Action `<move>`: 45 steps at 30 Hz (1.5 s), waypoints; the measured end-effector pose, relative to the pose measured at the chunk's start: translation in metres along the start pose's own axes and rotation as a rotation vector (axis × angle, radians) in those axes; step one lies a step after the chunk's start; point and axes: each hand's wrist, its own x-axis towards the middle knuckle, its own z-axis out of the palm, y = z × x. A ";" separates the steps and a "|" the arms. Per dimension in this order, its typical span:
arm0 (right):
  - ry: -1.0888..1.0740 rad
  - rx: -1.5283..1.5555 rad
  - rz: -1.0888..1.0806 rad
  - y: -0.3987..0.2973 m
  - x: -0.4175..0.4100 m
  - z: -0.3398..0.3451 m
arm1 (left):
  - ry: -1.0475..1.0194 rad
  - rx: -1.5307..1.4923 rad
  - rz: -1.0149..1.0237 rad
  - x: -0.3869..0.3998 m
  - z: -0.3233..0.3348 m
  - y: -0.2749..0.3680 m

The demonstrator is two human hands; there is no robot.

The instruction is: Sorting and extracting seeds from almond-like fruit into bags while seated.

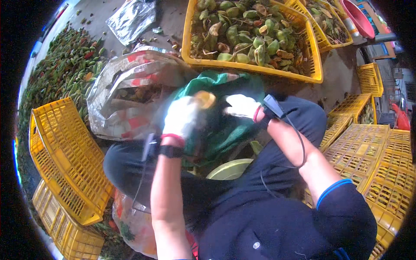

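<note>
My left hand [182,117], in a white glove with a red cuff, is blurred by motion. It grips a yellow-brown piece of pod or husk [204,99] at its fingertips. To its right is my right hand [242,106], also in a white glove, fingers pointing left; whether anything is between them is too blurred to tell. Both hands are over a green woven sack [234,136] lying between my bent legs. Just beyond stands a yellow plastic crate [250,67] heaped with green and brown pods [242,39]. Nearer my lap, a pale green round rim [229,170] shows partly.
A white-and-red woven sack [130,92] holding brown husks stands left of the green sack. Behind it spreads a large pile of pods [70,58]. Yellow crates [70,159] flank me on the left, and more pod-filled crates [360,152] on the right. A silver sheet [131,19] lies on the floor.
</note>
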 end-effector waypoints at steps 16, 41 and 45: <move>0.375 -0.272 0.045 0.059 0.060 -0.118 | 0.434 0.141 -0.009 0.028 -0.066 -0.013; 0.037 1.052 0.071 0.005 -0.010 -0.101 | 0.153 -1.031 -0.231 0.069 0.097 0.061; 0.150 0.195 -0.106 0.003 -0.003 -0.097 | 0.148 -1.045 -0.249 0.062 0.097 0.052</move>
